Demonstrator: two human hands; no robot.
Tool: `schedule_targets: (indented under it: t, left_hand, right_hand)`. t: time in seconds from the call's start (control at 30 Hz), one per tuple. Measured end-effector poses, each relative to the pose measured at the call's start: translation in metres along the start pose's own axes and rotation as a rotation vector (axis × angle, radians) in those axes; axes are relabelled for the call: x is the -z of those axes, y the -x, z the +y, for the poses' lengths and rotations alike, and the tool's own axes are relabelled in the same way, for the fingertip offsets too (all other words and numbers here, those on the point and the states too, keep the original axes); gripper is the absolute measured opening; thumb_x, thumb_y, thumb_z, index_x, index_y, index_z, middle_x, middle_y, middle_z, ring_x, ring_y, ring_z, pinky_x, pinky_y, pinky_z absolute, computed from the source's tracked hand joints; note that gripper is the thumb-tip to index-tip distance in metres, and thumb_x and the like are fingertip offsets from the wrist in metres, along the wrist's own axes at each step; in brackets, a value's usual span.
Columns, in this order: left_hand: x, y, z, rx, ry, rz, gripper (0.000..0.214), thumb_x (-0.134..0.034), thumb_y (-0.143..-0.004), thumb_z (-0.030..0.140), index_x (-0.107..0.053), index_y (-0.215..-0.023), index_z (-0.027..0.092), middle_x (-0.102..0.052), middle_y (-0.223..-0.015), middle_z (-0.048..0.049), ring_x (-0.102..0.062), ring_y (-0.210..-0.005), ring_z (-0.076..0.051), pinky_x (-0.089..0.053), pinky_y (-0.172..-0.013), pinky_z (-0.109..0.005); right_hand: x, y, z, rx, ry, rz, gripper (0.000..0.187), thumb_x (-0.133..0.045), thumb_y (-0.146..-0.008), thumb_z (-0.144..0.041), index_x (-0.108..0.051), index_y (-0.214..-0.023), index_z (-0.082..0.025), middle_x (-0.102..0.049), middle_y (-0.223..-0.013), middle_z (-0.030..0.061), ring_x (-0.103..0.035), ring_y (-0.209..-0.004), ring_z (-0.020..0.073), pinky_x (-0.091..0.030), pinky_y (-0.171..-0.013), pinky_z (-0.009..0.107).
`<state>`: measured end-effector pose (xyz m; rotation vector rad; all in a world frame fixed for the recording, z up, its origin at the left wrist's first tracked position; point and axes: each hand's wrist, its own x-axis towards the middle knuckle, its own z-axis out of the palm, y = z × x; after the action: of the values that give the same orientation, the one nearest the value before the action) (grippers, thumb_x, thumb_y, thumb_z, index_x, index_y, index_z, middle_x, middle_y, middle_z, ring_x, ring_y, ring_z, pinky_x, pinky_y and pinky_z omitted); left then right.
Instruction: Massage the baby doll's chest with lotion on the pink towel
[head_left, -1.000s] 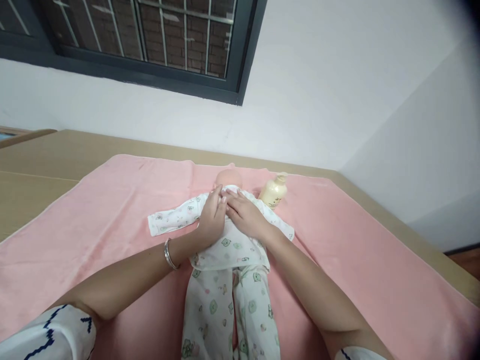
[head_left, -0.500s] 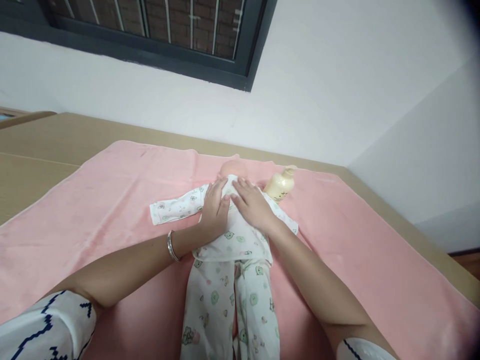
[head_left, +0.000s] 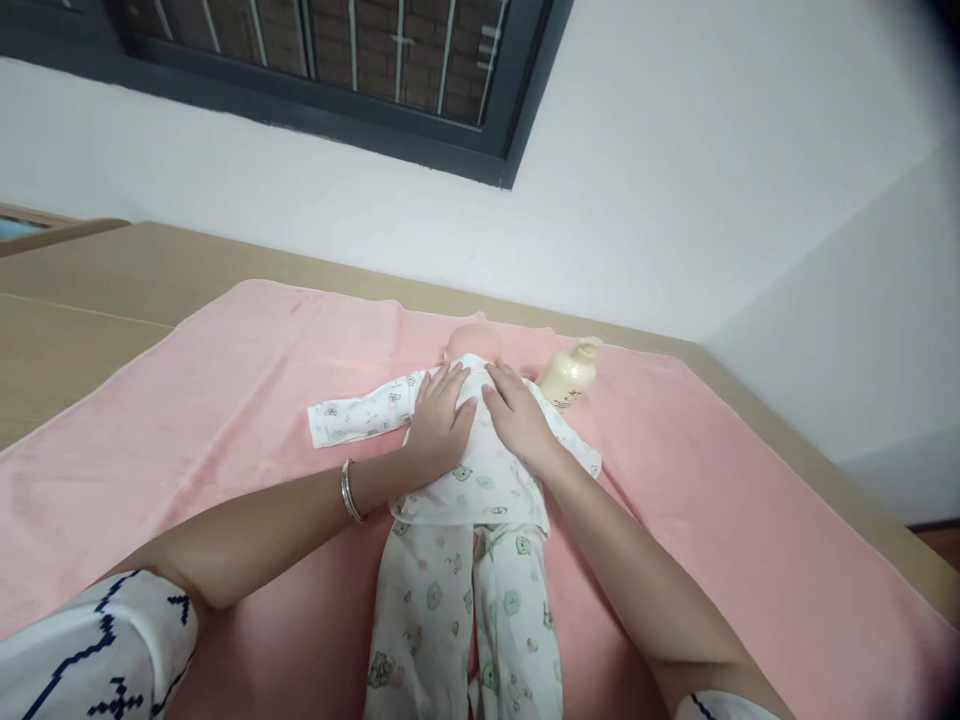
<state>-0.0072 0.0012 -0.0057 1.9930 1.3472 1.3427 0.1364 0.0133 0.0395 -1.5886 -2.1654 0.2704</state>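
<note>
A bald doll (head_left: 474, 342) lies stretched out with its head away from me, dressed in a white long-sleeved top (head_left: 480, 500) and matching trousers (head_left: 424, 600) with a small green and pink print. No face shows on it. My left hand (head_left: 441, 425) rests flat on the left side of the upper body, fingers extended toward the head. On the right side my right hand (head_left: 519, 420) lies the same way, open. Both thumbs point inward, with a strip of the top visible between the hands. Beside the doll's right-hand shoulder is a pale yellow pump bottle (head_left: 568, 375).
A pink cloth (head_left: 247, 400) is spread beneath the doll over a wooden table (head_left: 97, 310). Behind the table's far edge rises a white wall (head_left: 637, 180) with a dark-framed barred window (head_left: 322, 90).
The view has shifted slightly, so everything sits a little further right. My right hand has slid a little to the right over the top, widening the gap between my fingertips.
</note>
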Motion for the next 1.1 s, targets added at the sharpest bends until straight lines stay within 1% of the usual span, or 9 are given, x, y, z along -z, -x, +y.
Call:
schedule_targets:
  t: [0.1,0.3,0.37,0.47,0.6,0.73,0.87,1.0,1.1]
  left_hand:
    - [0.000,-0.008,-0.003,0.062,-0.047,-0.026,0.049,-0.040,-0.098,0.029,-0.047,-0.144,0.017,-0.049,-0.154,-0.0117,-0.034,-0.150,-0.024,-0.018,-0.127,-0.050]
    - [0.012,-0.026,-0.010,0.101,-0.184,-0.192,0.051,-0.034,-0.097,0.025,-0.050,-0.144,0.011,-0.045,-0.156,-0.0129,-0.035,-0.150,-0.026,-0.017,-0.126,-0.052]
    - [0.013,-0.022,-0.005,0.080,-0.267,-0.198,0.053,-0.031,-0.099,0.025,-0.046,-0.147,0.008,-0.043,-0.158,-0.0153,-0.033,-0.150,-0.028,-0.020,-0.126,-0.052]
    - [0.010,-0.009,0.007,0.008,-0.377,-0.203,0.054,-0.029,-0.100,0.025,-0.043,-0.148,0.004,-0.040,-0.159,-0.0177,-0.031,-0.151,-0.029,-0.022,-0.125,-0.050]
    - [0.010,-0.002,0.015,-0.050,-0.413,-0.276,0.054,-0.029,-0.100,0.024,-0.044,-0.147,0.004,-0.035,-0.161,-0.0175,-0.027,-0.153,-0.030,-0.021,-0.126,-0.048]
    - [0.019,-0.026,0.003,0.076,-0.367,-0.349,0.058,-0.027,-0.102,0.033,-0.040,-0.150,0.004,-0.033,-0.162,-0.0177,-0.025,-0.153,-0.031,-0.022,-0.125,-0.051]
    - [0.023,-0.040,-0.003,0.144,-0.397,-0.384,0.059,-0.025,-0.103,0.036,-0.041,-0.149,0.002,-0.036,-0.160,-0.0188,-0.030,-0.151,-0.031,-0.024,-0.124,-0.049]
    - [0.017,-0.016,0.016,0.013,-0.548,-0.328,0.056,-0.028,-0.102,0.029,-0.040,-0.148,-0.002,-0.038,-0.158,-0.0234,-0.030,-0.151,-0.034,-0.025,-0.123,-0.050]
    - [0.015,0.001,0.029,-0.075,-0.591,-0.372,0.055,-0.029,-0.101,0.022,-0.039,-0.150,-0.001,-0.035,-0.160,-0.0219,-0.026,-0.152,-0.036,-0.024,-0.123,-0.054]
  right_hand:
    - [-0.002,0.003,-0.003,-0.088,0.073,0.032,0.059,-0.030,-0.103,-0.036,-0.042,-0.150,-0.003,-0.037,-0.159,0.0217,-0.031,-0.150,0.0313,-0.025,-0.124,0.050]
    - [-0.004,0.038,-0.043,0.009,0.247,-0.092,0.062,-0.041,-0.099,-0.032,-0.038,-0.152,-0.001,-0.030,-0.162,0.0225,-0.018,-0.153,0.0394,-0.019,-0.124,0.058]
    - [0.000,0.034,-0.037,0.035,0.201,-0.117,0.061,-0.041,-0.097,-0.031,-0.040,-0.152,-0.004,-0.033,-0.162,0.0194,-0.020,-0.153,0.0366,-0.020,-0.125,0.055]
    - [0.006,0.014,-0.010,0.000,0.056,-0.102,0.060,-0.039,-0.098,-0.032,-0.041,-0.152,-0.008,-0.035,-0.161,0.0152,-0.027,-0.152,0.0302,-0.022,-0.126,0.049]
    - [0.006,-0.004,0.010,-0.098,-0.010,-0.050,0.062,-0.035,-0.100,-0.035,-0.038,-0.153,-0.002,-0.034,-0.161,0.0200,-0.029,-0.152,0.0286,-0.022,-0.126,0.046]
    - [0.006,0.018,-0.020,-0.113,0.122,-0.085,0.061,-0.032,-0.101,-0.030,-0.037,-0.151,0.005,-0.033,-0.160,0.0256,-0.026,-0.152,0.0336,-0.021,-0.125,0.049]
    - [0.016,0.038,-0.046,-0.016,0.128,-0.202,0.056,-0.032,-0.102,-0.030,-0.044,-0.149,-0.004,-0.037,-0.159,0.0188,-0.026,-0.152,0.0314,-0.026,-0.123,0.050]
    - [0.019,0.016,-0.018,-0.055,0.084,-0.126,0.053,-0.028,-0.104,-0.033,-0.049,-0.145,-0.006,-0.044,-0.155,0.0194,-0.035,-0.149,0.0286,-0.027,-0.123,0.045]
    - [0.015,-0.003,0.006,-0.164,0.091,-0.145,0.059,-0.030,-0.104,-0.037,-0.039,-0.150,-0.001,-0.034,-0.160,0.0235,-0.027,-0.152,0.0315,-0.023,-0.124,0.047]
